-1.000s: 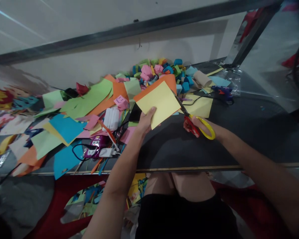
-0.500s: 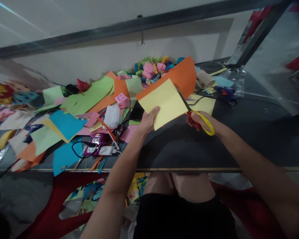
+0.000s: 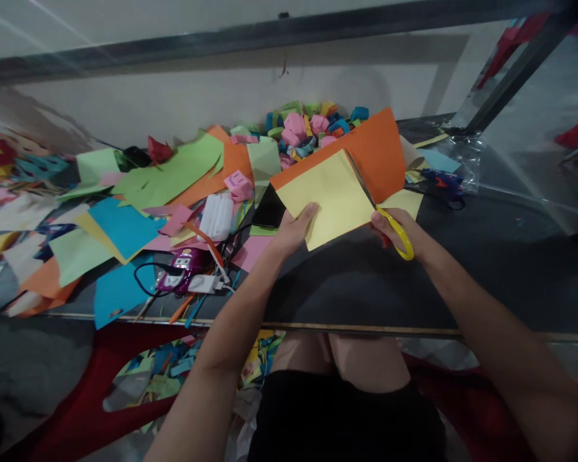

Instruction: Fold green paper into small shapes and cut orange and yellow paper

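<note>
My left hand (image 3: 291, 232) pinches the near edge of a yellow sheet of paper (image 3: 330, 196) with an orange sheet (image 3: 376, 151) behind it, held above the dark table (image 3: 486, 256). My right hand (image 3: 390, 228) grips scissors with yellow and red handles (image 3: 399, 232). Their blades (image 3: 361, 179) run up the right side of the yellow sheet, between it and the orange flap that stands up to the right.
Coloured paper sheets (image 3: 125, 224) cover the table's left half. A heap of small foam pieces (image 3: 308, 125) lies at the back by the wall. A purple device with cables (image 3: 183, 276), a white pack (image 3: 216, 218) and a blue glue gun (image 3: 438, 179) lie nearby. Scraps litter the floor below.
The scissors have moved further up into the paper and closer to my left hand. The orange sheet's right part has lifted and folded away to the right.
</note>
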Motion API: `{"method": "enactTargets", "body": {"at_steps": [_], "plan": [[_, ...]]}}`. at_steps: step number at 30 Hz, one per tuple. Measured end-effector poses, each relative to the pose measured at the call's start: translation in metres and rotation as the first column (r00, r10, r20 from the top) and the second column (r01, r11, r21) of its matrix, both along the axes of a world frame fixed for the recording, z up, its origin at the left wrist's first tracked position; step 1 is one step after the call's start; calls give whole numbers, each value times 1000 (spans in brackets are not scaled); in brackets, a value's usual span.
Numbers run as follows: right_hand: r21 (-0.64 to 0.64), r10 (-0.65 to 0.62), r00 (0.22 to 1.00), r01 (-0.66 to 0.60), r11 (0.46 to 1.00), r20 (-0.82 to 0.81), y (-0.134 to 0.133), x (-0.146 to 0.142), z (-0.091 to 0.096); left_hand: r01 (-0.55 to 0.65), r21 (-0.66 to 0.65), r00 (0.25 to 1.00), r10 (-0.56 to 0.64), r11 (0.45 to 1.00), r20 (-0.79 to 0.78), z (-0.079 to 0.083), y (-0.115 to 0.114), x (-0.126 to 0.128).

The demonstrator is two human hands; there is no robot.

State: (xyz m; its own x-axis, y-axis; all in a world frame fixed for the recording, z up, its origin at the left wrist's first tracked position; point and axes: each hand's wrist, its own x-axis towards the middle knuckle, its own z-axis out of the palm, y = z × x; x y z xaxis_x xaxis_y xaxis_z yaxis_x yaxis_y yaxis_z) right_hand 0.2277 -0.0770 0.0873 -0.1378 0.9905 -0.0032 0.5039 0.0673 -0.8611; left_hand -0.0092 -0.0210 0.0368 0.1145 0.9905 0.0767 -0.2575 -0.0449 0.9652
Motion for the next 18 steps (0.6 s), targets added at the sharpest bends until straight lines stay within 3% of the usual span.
{"method": "enactTargets", "body": {"at_steps": [4,9,14,18], "plan": [[10,26,999,-27,1000,27,3,4,1,42,-21,998,-41,999,54,5,-2,1],[-11,106,993,-107,994,-53,4,2,11,73,-99,996,-67,992,60,9,-5,1],[-108,52,989,-68,992,-142,7,5,0,75,-84,994,-67,994,91,13,-7,3],[-110,11,981,-32,993,-192,8,5,-8,43,-76,995,-36,996,96,13,-11,6]]}}
